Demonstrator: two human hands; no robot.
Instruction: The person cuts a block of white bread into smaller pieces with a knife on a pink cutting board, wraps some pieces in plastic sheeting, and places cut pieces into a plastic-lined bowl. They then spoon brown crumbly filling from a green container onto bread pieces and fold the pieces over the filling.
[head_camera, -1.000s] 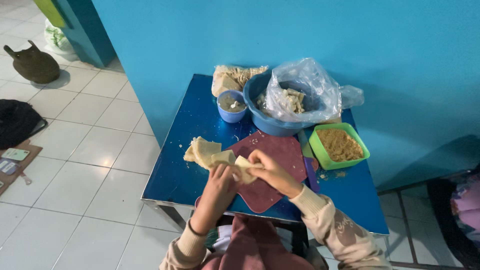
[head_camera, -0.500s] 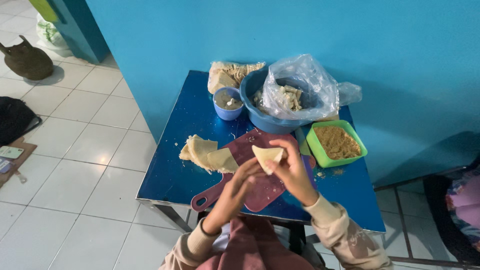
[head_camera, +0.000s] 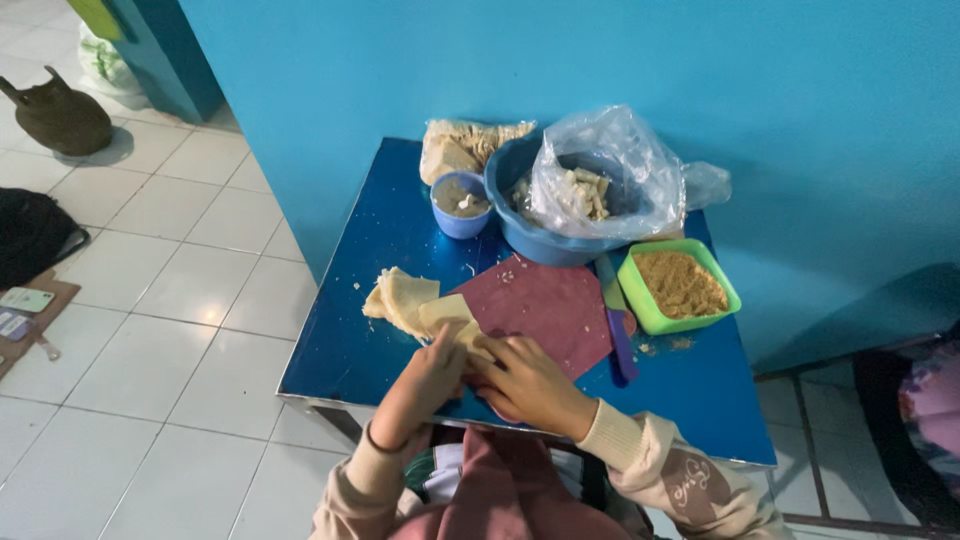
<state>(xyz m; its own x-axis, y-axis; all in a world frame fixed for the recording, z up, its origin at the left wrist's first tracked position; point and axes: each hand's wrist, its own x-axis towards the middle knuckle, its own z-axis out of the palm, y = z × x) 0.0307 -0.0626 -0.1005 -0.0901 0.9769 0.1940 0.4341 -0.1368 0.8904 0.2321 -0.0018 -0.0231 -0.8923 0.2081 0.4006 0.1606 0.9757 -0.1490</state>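
Observation:
My left hand (head_camera: 425, 382) and my right hand (head_camera: 525, 383) meet over the near edge of the blue table (head_camera: 345, 335). Together they pinch a pale folded dough wrapper (head_camera: 462, 330), which rests low against the dark red cutting board (head_camera: 545, 308). Just left of the hands lies a small pile of folded pale wrappers (head_camera: 400, 298) on the table. Most of the held wrapper is hidden by my fingers.
At the back stand a small blue cup of filling (head_camera: 460, 203), a blue basin (head_camera: 545, 235) holding a clear plastic bag (head_camera: 610, 180) of pieces, and a bagged stack of wrappers (head_camera: 460, 145). A green square tub of brown crumbs (head_camera: 678, 286) and a purple-handled knife (head_camera: 618, 335) sit right.
Half a second ago my hands held the wrapper raised above the board; now both have dropped to the table's near edge beside the pile.

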